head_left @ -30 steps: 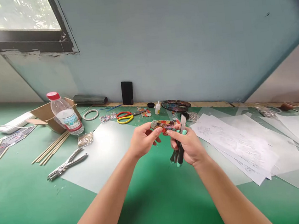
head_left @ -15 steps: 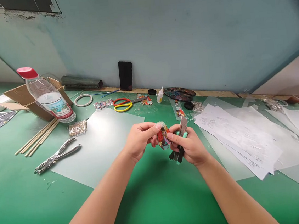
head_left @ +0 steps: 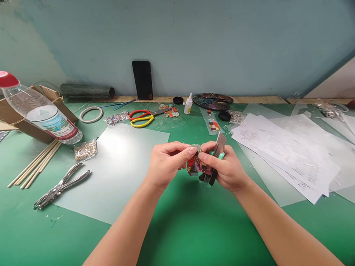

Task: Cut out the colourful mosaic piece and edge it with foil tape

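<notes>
Between both hands, above the green table, is a small colourful printed piece (head_left: 196,165) in red, black and purple with a clear rim at its top. My left hand (head_left: 169,163) pinches its upper left edge between thumb and fingers. The thumb and fingertips of my right hand (head_left: 227,166) press on its right side. That same hand also grips a utility knife (head_left: 213,169) with a black and mint-green body, its blade end pointing up and away. Fingers cover much of the piece and part of the knife.
Left lie a hole punch plier (head_left: 61,188), wooden sticks (head_left: 36,164), a tilted water bottle (head_left: 42,113) and a translucent sheet (head_left: 121,172). Scissors (head_left: 146,117), a glue bottle (head_left: 188,105) and a phone (head_left: 143,80) are at the back. Drawn paper sheets (head_left: 284,151) spread rightward.
The view has shifted slightly, so the table items sit a little higher. My right thumb has moved up the printed piece, closer to my left thumb. Both hands keep their hold.
</notes>
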A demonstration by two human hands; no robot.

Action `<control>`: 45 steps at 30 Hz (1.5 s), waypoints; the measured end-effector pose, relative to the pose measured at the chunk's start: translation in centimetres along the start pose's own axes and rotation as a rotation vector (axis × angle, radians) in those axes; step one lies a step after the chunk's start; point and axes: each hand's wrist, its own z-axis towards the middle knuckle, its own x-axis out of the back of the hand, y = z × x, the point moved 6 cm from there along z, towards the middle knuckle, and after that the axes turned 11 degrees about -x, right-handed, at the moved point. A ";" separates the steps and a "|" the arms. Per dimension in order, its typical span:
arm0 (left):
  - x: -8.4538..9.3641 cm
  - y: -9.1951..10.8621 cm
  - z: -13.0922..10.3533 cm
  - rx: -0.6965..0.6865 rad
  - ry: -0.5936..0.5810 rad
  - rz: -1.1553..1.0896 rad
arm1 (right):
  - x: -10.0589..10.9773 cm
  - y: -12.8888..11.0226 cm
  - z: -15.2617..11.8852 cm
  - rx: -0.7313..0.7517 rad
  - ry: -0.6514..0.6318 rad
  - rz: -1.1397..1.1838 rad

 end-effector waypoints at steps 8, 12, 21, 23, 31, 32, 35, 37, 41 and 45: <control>-0.3 -0.8 -0.2 0.038 0.047 -0.099 | -0.2 -0.3 -0.1 0.004 0.002 -0.019; -0.7 -0.9 -0.3 0.094 -0.092 -0.073 | 0.0 -0.6 -0.2 -0.008 0.019 -0.047; -0.9 -0.7 -0.2 0.116 -0.259 0.071 | 0.4 0.2 0.2 -0.032 0.159 -0.047; -1.0 -0.8 -0.2 0.104 -0.276 0.127 | 0.3 0.4 0.2 -0.043 0.182 -0.023; -1.1 -0.8 -0.5 0.151 -0.248 -0.019 | -0.3 0.7 0.4 -0.196 0.024 0.068; -1.1 -0.8 -0.5 0.168 -0.235 -0.049 | 0.0 0.5 0.4 -0.177 0.038 0.045; -0.9 -0.6 -0.5 0.203 -0.209 -0.086 | 1.1 -1.0 0.2 0.036 0.138 -0.209; -0.8 -0.5 -0.5 0.198 -0.216 -0.062 | 1.2 -2.3 -0.3 0.257 0.168 -0.473; -0.7 -0.3 -0.5 0.168 -0.272 -0.008 | 0.5 -3.0 -1.1 0.531 0.096 -0.803; -0.8 -0.2 -0.7 0.152 -0.329 0.015 | -0.3 -2.8 -1.5 0.612 -0.007 -0.893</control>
